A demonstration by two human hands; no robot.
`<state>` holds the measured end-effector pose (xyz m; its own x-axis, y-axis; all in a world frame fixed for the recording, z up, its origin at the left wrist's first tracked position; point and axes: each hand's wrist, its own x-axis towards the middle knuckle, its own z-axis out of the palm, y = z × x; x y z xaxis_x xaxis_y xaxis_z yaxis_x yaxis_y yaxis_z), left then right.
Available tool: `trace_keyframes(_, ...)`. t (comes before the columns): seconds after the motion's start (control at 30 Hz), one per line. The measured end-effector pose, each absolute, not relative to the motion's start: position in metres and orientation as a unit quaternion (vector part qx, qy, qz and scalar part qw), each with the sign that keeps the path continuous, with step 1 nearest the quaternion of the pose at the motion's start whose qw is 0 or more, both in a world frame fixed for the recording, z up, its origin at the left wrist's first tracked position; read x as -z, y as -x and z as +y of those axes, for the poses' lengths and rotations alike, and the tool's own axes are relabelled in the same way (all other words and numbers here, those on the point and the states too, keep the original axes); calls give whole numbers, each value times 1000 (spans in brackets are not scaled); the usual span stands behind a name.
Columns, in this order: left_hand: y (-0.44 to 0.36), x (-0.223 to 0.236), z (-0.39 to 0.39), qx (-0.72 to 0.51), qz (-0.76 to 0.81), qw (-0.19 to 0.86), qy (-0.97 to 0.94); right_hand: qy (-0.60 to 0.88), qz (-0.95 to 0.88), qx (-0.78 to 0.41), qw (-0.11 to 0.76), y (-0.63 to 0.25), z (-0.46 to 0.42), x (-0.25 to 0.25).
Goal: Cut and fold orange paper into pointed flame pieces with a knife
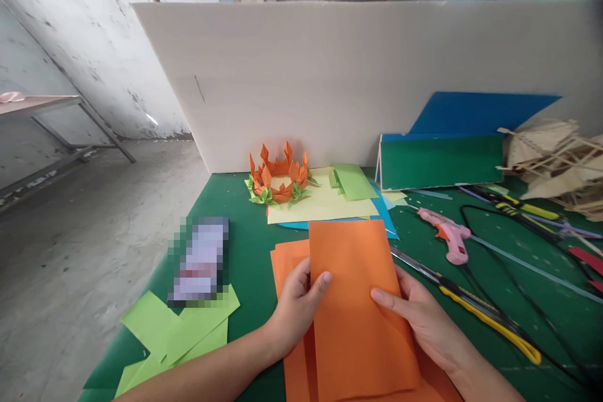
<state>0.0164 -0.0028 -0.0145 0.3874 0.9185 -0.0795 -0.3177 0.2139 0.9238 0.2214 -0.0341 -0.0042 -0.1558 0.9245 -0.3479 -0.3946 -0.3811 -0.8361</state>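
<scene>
Two hands point(352, 304) on one orange paper point(360, 326), one paper crown point(279, 179) beyond

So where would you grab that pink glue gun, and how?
I'd take the handle from the near side, probably with the right hand: the glue gun lies on its side, handle towards the person, nozzle pointing away.

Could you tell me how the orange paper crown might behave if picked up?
The crown looks folded from paper, so it is probably light for its size. Its thin spikes would likely crush if pinched. Being broad and low, it seems unlikely to tip.
</scene>
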Motion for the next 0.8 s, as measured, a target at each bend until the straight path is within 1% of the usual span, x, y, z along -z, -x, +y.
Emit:
trace_keyframes(0.17,-18,16,-2,-436,338,694,-463,467,-307,-688,464,-221,-34,2)
trace_keyframes(0.27,-17,16,0,-430,340,688,-475,494,-332,-653,469,-220,-33,7)
trace_keyframes(0.37,-15,19,5,-422,353,678,-488,544,-392,-564,483,-219,-33,19)
trace_keyframes(0.43,-13,22,8,-413,368,666,-500,583,-479,-453,475,-220,-33,26)
trace_keyframes(0.5,-12,26,12,-402,382,654,-514,604,-601,-296,432,-221,-34,31)
trace_keyframes(0.57,-10,30,15,-390,393,641,-531,576,-717,-155,361,-221,-35,30)
trace_keyframes(0.6,-9,32,16,-385,400,633,-540,547,-765,-108,322,-221,-36,29)
trace_keyframes(0.63,-9,33,17,-378,407,625,-549,515,-805,-80,283,-221,-37,27)
trace_keyframes(0.7,-8,34,19,-366,421,607,-566,462,-859,-61,213,-219,-37,24)
trace_keyframes(0.8,-7,32,20,-354,436,585,-585,434,-886,-71,149,-216,-37,23)
